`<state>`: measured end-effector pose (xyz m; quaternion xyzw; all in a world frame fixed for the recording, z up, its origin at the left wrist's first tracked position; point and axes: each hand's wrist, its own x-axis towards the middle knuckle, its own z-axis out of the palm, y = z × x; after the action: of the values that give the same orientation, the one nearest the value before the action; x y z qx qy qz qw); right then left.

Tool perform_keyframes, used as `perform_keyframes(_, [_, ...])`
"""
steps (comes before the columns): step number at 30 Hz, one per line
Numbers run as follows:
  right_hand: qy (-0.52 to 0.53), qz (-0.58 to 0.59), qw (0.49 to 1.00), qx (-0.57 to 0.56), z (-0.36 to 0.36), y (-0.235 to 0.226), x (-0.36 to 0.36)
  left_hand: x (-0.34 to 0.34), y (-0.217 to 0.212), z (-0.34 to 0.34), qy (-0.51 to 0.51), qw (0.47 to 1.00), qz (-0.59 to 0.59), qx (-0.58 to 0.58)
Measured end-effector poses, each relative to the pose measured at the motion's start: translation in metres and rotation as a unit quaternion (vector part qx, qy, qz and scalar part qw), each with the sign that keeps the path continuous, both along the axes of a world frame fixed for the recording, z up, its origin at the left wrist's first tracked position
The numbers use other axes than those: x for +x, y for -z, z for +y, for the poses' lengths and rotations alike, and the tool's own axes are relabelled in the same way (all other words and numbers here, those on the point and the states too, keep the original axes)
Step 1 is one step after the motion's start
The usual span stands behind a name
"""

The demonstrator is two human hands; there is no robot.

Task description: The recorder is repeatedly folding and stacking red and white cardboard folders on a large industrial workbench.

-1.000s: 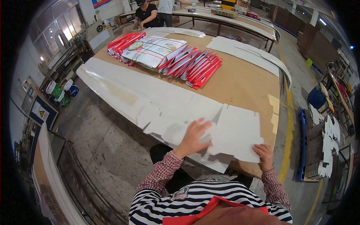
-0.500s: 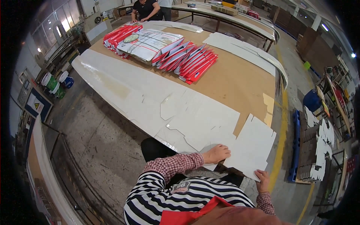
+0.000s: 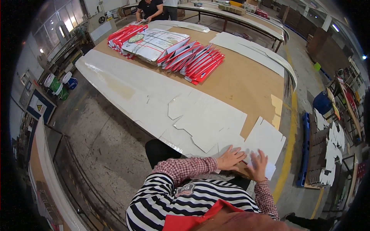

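A white die-cut cardboard sheet (image 3: 266,136) lies at the table's near right corner, with slits in its edges. My left hand (image 3: 231,158) rests palm down at its left near edge, fingers spread. Close by on the right, my right hand (image 3: 259,166) presses on the near part of the sheet with its fingers apart. Some brown cardboard shows between and below the hands; its exact fold is partly hidden by them. Left of my hands, another white cut cardboard piece (image 3: 198,129) lies flat on the long white surface (image 3: 142,88).
Red and white folded cartons (image 3: 200,63) and a strapped bundle (image 3: 158,44) sit farther back on the brown tabletop (image 3: 231,88). A person (image 3: 150,9) works at the far end. Stacked cardboard (image 3: 327,158) stands on a blue pallet (image 3: 305,148) at the right. Buckets (image 3: 58,86) stand left.
My right hand has moved from the sheet's near right corner inward and up, toward my left hand. The left hand has shifted slightly right, its fingers now spread.
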<state>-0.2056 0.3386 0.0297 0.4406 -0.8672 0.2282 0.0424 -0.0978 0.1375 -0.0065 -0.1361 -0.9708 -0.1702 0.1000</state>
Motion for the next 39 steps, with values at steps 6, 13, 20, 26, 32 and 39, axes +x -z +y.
perform_keyframes(6, [-0.065,-0.098,0.992,0.050,-0.003,0.014,-0.006,0.023,-0.013,-0.057,0.066,0.996,0.001,-0.066])
perform_keyframes(13, [-0.056,-0.116,0.990,0.051,0.000,0.012,-0.003,0.005,0.006,-0.066,-0.143,0.965,0.065,0.211])
perform_keyframes(20, [-0.056,-0.094,0.993,0.049,-0.003,0.012,-0.002,0.005,0.019,-0.084,-0.127,0.945,0.063,0.294])
perform_keyframes(26, [-0.055,-0.066,0.994,0.065,0.001,0.013,-0.003,-0.006,-0.009,-0.084,-0.212,0.914,-0.096,0.333])
perform_keyframes(32, [-0.071,-0.013,0.995,0.071,-0.004,0.020,-0.001,-0.016,0.035,-0.043,0.001,0.990,0.134,-0.035])
perform_keyframes(39, [0.042,0.058,0.997,-0.017,0.013,-0.005,0.012,0.003,0.015,0.000,0.021,0.999,0.017,-0.018])
